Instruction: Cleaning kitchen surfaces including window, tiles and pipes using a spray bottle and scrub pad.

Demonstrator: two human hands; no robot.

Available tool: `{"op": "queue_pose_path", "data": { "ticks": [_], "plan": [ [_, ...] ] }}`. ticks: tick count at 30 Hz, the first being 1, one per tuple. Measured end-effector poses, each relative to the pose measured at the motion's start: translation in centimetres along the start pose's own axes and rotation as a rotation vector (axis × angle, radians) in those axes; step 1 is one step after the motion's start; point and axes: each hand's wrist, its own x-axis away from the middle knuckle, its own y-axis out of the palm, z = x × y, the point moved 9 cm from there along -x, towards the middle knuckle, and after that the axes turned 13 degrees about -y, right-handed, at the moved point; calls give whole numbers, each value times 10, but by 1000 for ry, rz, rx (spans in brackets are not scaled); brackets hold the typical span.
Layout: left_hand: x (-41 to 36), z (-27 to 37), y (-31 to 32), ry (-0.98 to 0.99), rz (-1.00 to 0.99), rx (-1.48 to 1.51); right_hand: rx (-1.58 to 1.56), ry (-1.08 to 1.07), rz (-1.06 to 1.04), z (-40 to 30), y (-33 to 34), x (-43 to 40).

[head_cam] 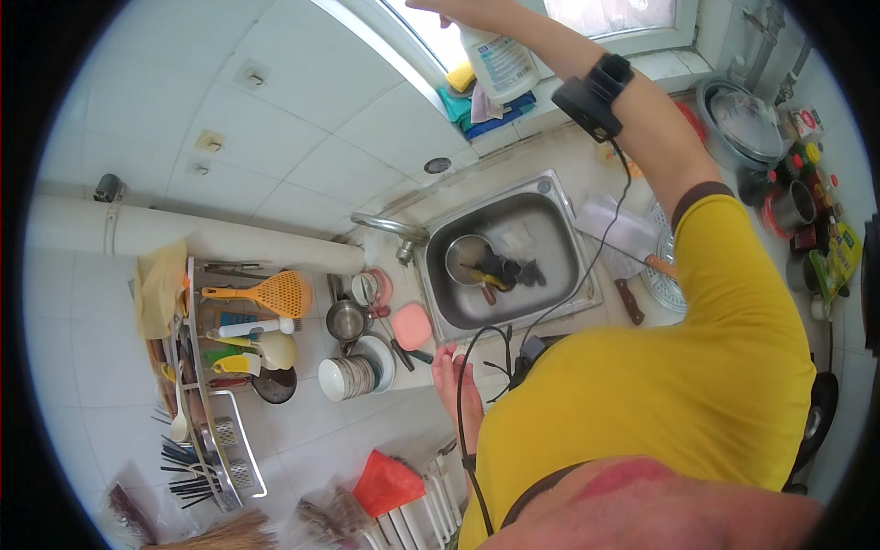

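Observation:
My right hand (474,12) is raised at the window, closed around the top of a white plastic bottle (505,69) with a printed label; part of the hand is cut off by the picture's edge. Folded cloths (505,117) and a yellow sponge (461,75) lie by the bottle on the sill. My left hand (457,378) is low beside my body, palm up, fingers slightly bent, with nothing seen in it. In front of me a steel sink (550,289) holds a round metal pan (462,251) with dark items, one partly yellow, and a brown handle.
A faucet (392,225) reaches over the sink's left side. Right of it lie a cleaver (619,223) and a brown-handled knife (629,302). Stacked bowls (344,378), a small pot (347,320) and a pink dish (412,326) stand left. Utensils hang on a wall rack (199,344).

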Motion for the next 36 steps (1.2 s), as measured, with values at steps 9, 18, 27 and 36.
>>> {"op": "queue_pose_path", "data": {
  "ticks": [9,18,27,36],
  "plan": [
    [5,-9,-22,-26,69,42,153,128,-124,28,28,-7],
    [-6,-10,-17,-25,27,46,202,246,-383,70,43,30],
    [-11,-8,-24,-11,37,58,290,21,-396,93,57,47],
    [-4,-12,-34,-28,61,71,47,220,-457,30,108,77]
  ]
}}
